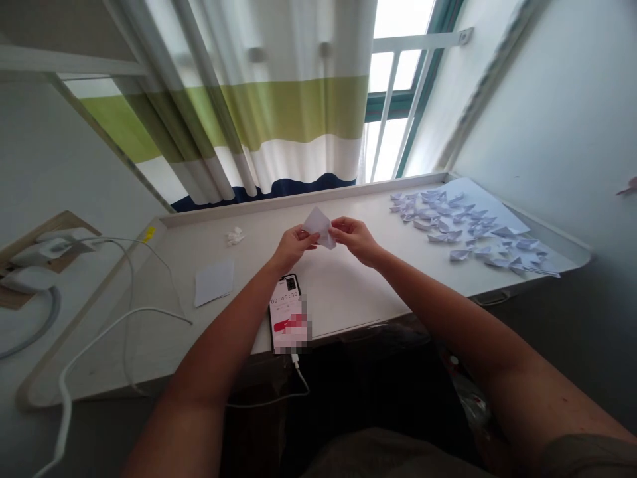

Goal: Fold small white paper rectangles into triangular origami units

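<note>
Head view, paper [316, 220], in both hands [290, 245] [356, 238]

Over at the counter's [353, 292] front edge lies a phone [283, 312] reading 00:45:30, a cord [295, 362] in its near end. A white cable [64, 398] trails across the left end. Beyond the back edge, a green-banded curtain [298, 113] hangs beside a window [402, 16].

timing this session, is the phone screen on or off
On: the phone screen is lit and shows the digits 00:45:30 above a red patch, though pixelation hides part of it.
</note>
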Demonstrator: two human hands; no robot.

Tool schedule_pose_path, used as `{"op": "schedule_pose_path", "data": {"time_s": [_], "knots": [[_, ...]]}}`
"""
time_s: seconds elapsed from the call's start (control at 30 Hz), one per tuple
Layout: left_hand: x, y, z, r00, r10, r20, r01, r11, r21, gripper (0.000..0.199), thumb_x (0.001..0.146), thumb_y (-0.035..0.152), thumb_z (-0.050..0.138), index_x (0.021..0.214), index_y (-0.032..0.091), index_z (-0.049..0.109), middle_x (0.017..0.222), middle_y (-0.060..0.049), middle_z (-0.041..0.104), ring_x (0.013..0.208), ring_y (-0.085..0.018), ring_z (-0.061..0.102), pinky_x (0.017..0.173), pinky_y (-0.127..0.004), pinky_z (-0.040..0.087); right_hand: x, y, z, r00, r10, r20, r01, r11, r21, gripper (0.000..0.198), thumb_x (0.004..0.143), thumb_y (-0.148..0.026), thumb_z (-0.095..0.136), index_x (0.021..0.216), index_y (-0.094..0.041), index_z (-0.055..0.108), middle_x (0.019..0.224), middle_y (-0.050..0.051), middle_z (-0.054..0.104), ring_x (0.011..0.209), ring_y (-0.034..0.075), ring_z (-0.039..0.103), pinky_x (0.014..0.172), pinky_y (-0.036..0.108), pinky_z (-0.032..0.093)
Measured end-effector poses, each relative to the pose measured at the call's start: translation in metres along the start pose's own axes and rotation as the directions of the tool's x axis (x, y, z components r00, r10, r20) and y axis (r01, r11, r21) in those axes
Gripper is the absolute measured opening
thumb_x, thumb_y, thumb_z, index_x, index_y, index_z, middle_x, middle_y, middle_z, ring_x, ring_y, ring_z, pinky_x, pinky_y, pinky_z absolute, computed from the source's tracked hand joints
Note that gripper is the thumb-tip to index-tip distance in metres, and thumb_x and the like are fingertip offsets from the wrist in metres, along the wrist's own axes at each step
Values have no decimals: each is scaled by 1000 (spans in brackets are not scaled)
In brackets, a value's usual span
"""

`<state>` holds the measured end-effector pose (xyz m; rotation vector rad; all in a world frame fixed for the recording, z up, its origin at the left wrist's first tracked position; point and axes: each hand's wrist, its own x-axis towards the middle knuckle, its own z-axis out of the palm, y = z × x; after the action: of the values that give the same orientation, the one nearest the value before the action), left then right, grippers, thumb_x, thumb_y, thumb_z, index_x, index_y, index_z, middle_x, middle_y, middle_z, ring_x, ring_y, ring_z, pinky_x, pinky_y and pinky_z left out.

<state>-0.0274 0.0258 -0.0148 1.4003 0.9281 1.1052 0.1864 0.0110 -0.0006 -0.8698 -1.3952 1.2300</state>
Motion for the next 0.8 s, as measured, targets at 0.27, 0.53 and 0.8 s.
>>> {"op": "schedule_pose_path", "data": {"time_s": [0.27,0.53,0.8], "knots": [[1,0,13,997,-48,-58,48,999,2,51,72,30,93,111,17,63,94,-8,83,78,-16,72,73,-29,53,10,-3,-22,993,109,55,-99,981,-167,41,72,-53,88,82,-15,78,76,3,72,70,15,61,65,28,48],[-13,2,2,997,-4,-76,8,999,41,39,74,43,92,95,15,74,83,-6,78,70,-15,68,67,-30,53,20,13,-13,985,168,46,-170,985,36,54,61,-58,100,87,-18,74,75,1,73,66,15,63,59,27,51],[-18,13,10,996,-36,-78,30,996,-82,21,83,33,78,94,17,81,89,-6,77,80,-16,70,78,-34,60,8,13,-20,970,150,193,-193,955,225,31,77,-47,89,81,-18,78,88,7,75,83,23,73,80,42,68]]}}
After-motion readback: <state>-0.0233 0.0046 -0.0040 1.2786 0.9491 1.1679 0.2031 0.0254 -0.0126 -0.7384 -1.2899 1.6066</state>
